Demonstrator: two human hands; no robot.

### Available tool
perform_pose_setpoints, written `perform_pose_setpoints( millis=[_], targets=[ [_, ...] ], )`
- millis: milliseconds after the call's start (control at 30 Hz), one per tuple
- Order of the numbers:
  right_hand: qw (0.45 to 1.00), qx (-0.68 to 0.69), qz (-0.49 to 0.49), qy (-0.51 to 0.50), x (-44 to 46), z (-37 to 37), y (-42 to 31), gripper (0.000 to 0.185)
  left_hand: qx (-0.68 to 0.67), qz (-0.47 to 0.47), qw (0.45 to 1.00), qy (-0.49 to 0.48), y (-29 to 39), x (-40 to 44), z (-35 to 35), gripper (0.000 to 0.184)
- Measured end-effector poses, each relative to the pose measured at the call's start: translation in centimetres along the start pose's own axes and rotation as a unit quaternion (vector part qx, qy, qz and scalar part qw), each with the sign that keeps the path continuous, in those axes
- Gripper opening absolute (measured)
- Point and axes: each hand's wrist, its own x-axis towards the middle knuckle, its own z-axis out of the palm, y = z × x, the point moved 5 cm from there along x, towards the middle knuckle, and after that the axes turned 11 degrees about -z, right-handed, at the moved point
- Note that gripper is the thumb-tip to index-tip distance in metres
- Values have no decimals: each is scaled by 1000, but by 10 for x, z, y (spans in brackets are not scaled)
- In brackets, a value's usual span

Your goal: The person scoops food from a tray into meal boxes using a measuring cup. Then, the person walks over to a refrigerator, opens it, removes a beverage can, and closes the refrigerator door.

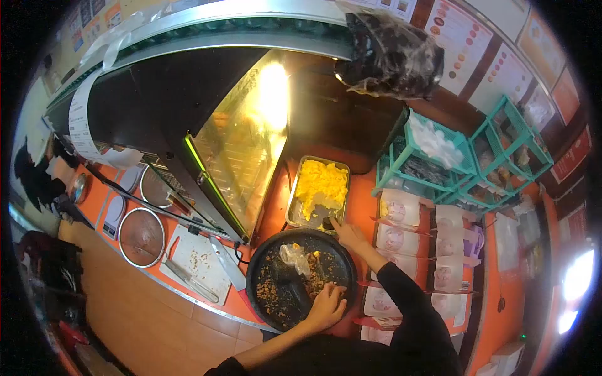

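Left hand [328,306] half-curled over brown crumbs [314,277] in big black pan [253,279], can't tell if gripping any. Right hand [348,236] closed round dark utensil [327,222] at near end of yellow-food tray [303,217], just beyond pan.

Hung with printed posters [451,47] along brown wall [421,14] at upper right. Floored in tan tile [119,282] at lower left. Furnished with orange counters [492,307] across middle and down right side, plus glass-fronted cabinet [229,147]. Lit yellow by bright lamp [273,94] within, with white glare [569,291] near right edge.
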Motion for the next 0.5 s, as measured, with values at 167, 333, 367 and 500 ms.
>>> perform_pose_setpoints(
  millis=[167, 333, 367, 500],
  targets=[
    [999, -7, -46, 24, -3, -2, -4, 58, 14, 4, 1000, -7, -3, -4, 5, 36],
    [997, 51, -44, -47, 3, -11, 6, 47, 22, 6, 999, -32, -6, -5, 7, 37],
    [995, 85, -42, -37, 7, -8, 12, 43, 24, 6, 999, -32, -7, -5, 6, 37],
    [983, 169, -61, 26, 33, 14, 40, 36, 26, 8, 999, -29, -11, -5, 10, 37]
  ],
)
